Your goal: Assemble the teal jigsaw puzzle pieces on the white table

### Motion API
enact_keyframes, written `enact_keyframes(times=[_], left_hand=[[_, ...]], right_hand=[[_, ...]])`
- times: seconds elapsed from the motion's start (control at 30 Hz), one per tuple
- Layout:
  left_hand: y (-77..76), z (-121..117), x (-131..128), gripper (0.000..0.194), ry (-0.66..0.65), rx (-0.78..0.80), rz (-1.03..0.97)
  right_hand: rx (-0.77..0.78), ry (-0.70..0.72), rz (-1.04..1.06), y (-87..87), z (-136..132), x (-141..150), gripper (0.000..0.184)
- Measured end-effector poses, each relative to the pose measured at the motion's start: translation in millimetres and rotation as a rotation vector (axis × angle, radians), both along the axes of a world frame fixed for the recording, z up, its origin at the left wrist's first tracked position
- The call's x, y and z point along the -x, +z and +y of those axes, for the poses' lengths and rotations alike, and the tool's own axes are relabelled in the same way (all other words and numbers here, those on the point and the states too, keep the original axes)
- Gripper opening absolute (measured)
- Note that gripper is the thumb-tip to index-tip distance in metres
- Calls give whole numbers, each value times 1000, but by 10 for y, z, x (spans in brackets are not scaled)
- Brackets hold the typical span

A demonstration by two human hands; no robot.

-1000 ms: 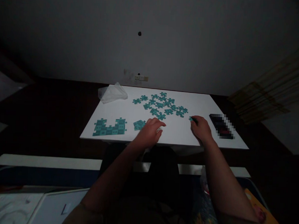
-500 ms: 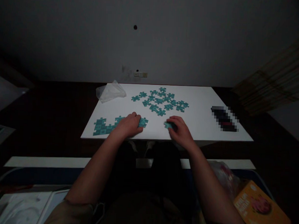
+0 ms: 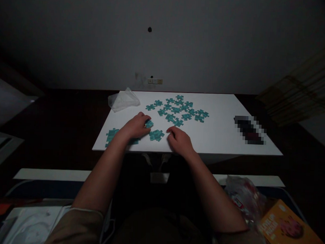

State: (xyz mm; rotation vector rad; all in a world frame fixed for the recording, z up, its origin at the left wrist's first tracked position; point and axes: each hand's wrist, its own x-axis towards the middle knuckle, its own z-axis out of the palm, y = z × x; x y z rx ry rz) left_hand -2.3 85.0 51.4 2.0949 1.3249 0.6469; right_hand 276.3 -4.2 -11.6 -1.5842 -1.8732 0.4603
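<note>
Two bare hands rest low on the white table (image 3: 220, 138), just below the middle of the frame. At centre-left, the left hand (image 3: 134, 126) lies palm down with its fingers curled; its fingertips touch a single teal puzzle piece (image 3: 149, 124), though whether they pinch it or only press on it cannot be told. Its wrist and forearm cover part of the joined teal section (image 3: 112, 134) that lies along the table's near left edge. At centre, the right hand (image 3: 180, 139) also lies palm down with loosely bent fingers, holding nothing that shows; its fingertips sit just right of a small joined cluster (image 3: 156, 135), close to it, but contact cannot be made out in the dim light. That cluster lies between the two hands, nearer the table's front edge. Higher in the frame, toward the table's far side, a spread of loose teal pieces (image 3: 179, 109) lies scattered, well apart from both hands. A crumpled clear plastic bag (image 3: 124, 99) sits at the table's upper left corner. At the right of the table lies a dark pixelated object (image 3: 249, 129). In the lower right corner of the frame an orange box (image 3: 292, 228) shows beside a crinkled plastic wrapper (image 3: 242, 197).
</note>
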Motion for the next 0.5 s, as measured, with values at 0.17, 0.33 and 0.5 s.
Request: enact_keyframes(times=[0.17, 0.33, 0.5], left_hand=[[-115, 62, -116, 40, 34, -35, -86], [-33, -77, -54, 34, 35, -33, -140], [116, -466, -111, 53, -188, -28, 426]], right_hand=[[17, 20, -247, 48, -6, 254, 67], [15, 22, -290, 59, -1, 276, 65], [142, 22, -315, 201, -39, 263, 62]])
